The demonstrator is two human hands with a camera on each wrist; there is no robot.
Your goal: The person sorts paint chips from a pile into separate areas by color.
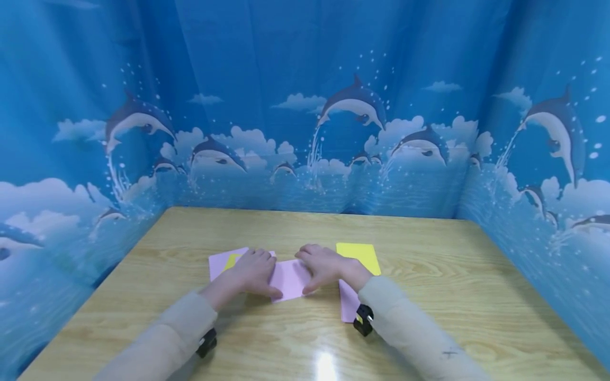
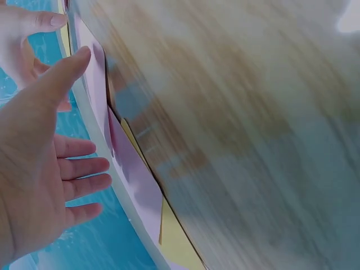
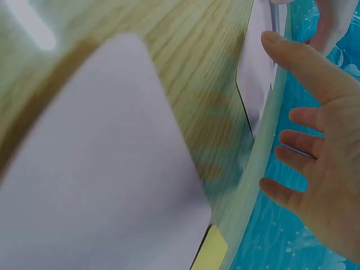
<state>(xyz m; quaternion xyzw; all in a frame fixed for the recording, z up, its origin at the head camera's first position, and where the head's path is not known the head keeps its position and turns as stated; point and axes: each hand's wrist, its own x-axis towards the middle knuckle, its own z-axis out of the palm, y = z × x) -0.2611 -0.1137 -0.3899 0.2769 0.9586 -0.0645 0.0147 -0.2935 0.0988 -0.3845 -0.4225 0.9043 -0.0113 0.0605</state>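
Note:
A pink sheet of paper or card (image 1: 289, 280) lies on the wooden table between the two hands. My left hand (image 1: 254, 271) is at its left edge, palm down, the thumbtip by its near left corner. In the left wrist view the left fingers (image 2: 84, 169) are fairly straight and spread, with nothing between them. My right hand (image 1: 324, 267) is over the sheet's right side, thumb near its near right corner. The right wrist view shows loosely bent, spread fingers (image 3: 298, 146) around no object. Both thumbtips overlap the sheet's edges in the wrist views.
Left of the middle sheet, partly under the left hand, lie pink paper (image 1: 216, 264) and a yellow piece (image 1: 232, 261). On the right are a yellow sheet (image 1: 359, 256) and another pink sheet (image 1: 349, 301), partly beneath the right forearm. A blue dolphin curtain (image 1: 267, 106) surrounds the table (image 1: 419, 254).

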